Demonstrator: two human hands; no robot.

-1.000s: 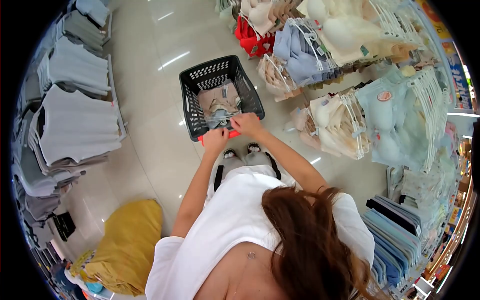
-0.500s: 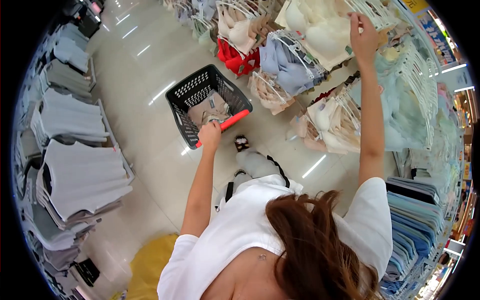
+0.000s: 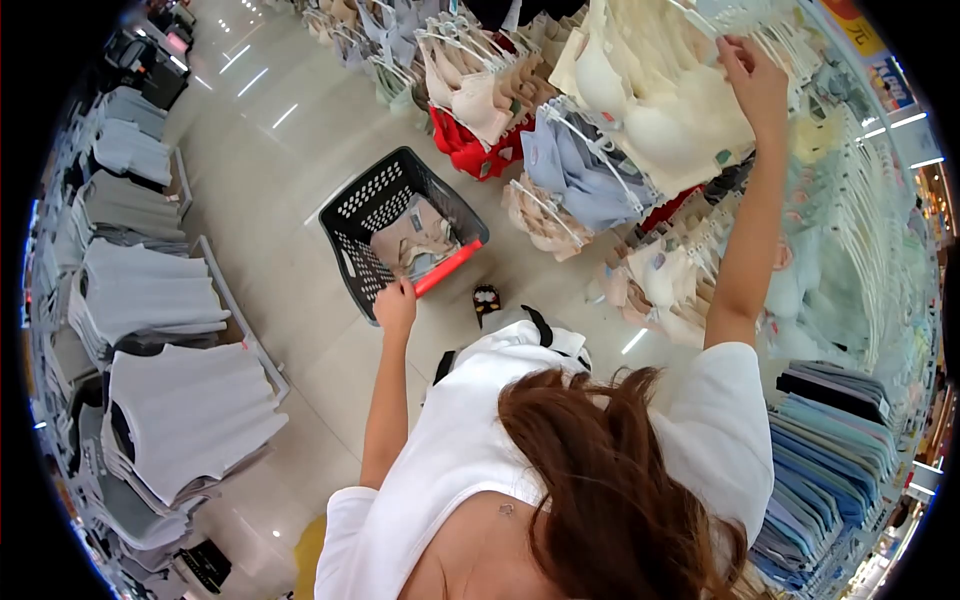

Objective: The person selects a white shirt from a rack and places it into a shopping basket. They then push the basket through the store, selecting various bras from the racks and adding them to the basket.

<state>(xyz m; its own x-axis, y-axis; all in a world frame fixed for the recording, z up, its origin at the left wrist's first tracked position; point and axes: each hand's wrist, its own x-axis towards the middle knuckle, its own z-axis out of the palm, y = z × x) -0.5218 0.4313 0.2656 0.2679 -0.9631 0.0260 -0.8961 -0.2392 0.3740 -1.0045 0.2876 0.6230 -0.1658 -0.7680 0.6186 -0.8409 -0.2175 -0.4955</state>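
Note:
My left hand (image 3: 395, 305) is closed round the red handle (image 3: 450, 268) of a black shopping basket (image 3: 350, 235), which is perforated and tilted. Inside the basket lies folded beige clothing (image 3: 410, 235) with a tag on it. My right hand (image 3: 754, 82) is raised to the rack at upper right, fingers pinched at the end of a white hanger (image 3: 692, 16). From that hanger a cream bra (image 3: 650, 95) hangs at the front of its row. Part of the grip is hidden behind my fingers.
Below the cream row hang blue-grey bras (image 3: 580, 160), red ones (image 3: 470, 145) and beige ones (image 3: 545, 215). Pale green garments (image 3: 830, 260) and folded blue clothes (image 3: 820, 450) line the right. Grey and white tops (image 3: 190, 410) hang along a left rail. Shiny tiled floor (image 3: 260, 190) runs between.
The basket has shifted left and slightly toward me with my left hand. My right hand sits a little lower and farther right. The yellow thing at lower left has mostly left the view.

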